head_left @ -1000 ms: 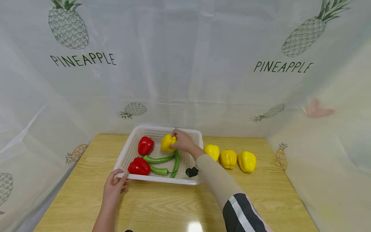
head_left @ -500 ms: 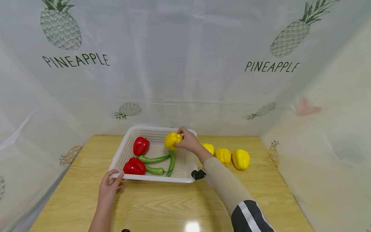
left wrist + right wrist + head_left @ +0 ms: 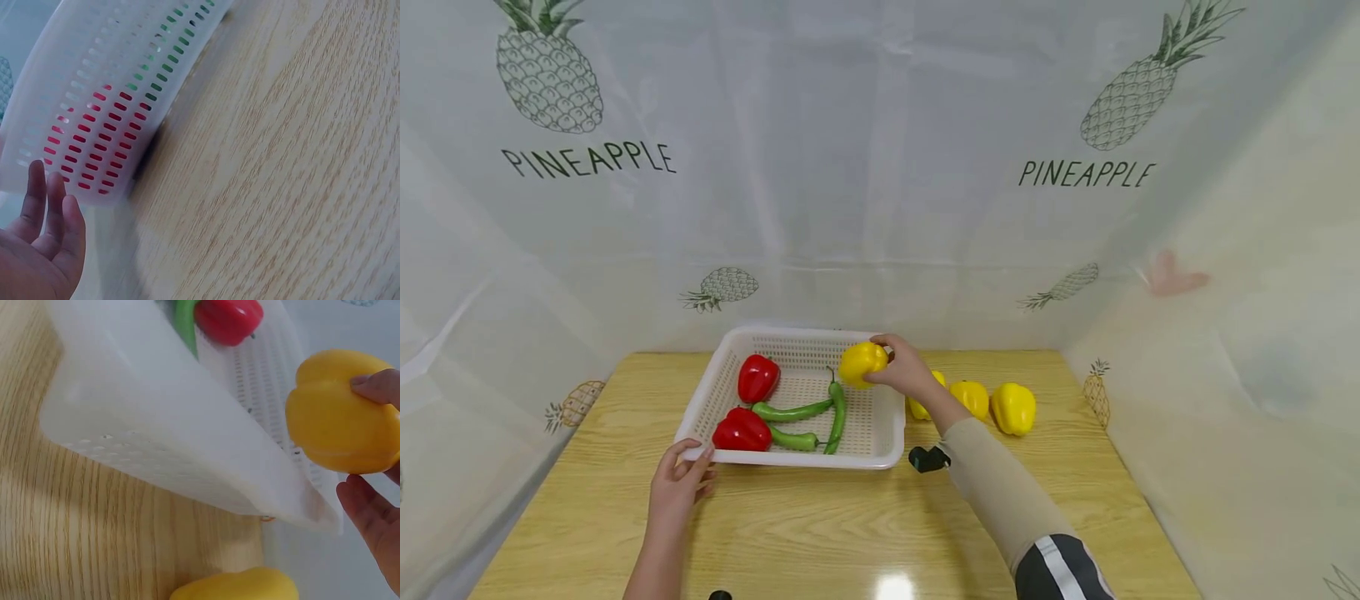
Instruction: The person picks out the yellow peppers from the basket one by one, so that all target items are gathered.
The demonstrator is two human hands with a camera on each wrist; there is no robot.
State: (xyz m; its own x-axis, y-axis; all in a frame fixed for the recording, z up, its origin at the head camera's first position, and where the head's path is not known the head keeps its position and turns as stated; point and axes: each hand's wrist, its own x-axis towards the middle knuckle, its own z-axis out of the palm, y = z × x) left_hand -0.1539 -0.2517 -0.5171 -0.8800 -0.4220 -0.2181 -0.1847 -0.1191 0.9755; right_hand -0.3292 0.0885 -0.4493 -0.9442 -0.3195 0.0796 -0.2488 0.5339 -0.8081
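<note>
My right hand [image 3: 904,367] grips a yellow bell pepper [image 3: 862,365] above the back right part of a white plastic basket [image 3: 790,460]. In the right wrist view, thumb and fingers hold that pepper apart from the basket wall. At the basket's front left corner, my left hand [image 3: 676,483] holds the rim, thumb on top; its other fingers show outside the wall in the left wrist view. Inside, two red bell peppers [image 3: 758,379] lie at the left, with several green chili peppers [image 3: 792,412] in the middle.
Three more yellow bell peppers [image 3: 1014,409] stand in a row on the wooden table [image 3: 805,525], right of the basket. My right forearm partly hides one. A pineapple-print curtain [image 3: 820,208] hangs behind and beside the table. A black wrist device [image 3: 928,459] juts from my right forearm.
My right hand has carried the yellow bell pepper rightward across the basket, uncovering a green chili pepper's stem. My left hand stays at the corner. The head view has shifted slightly right.
</note>
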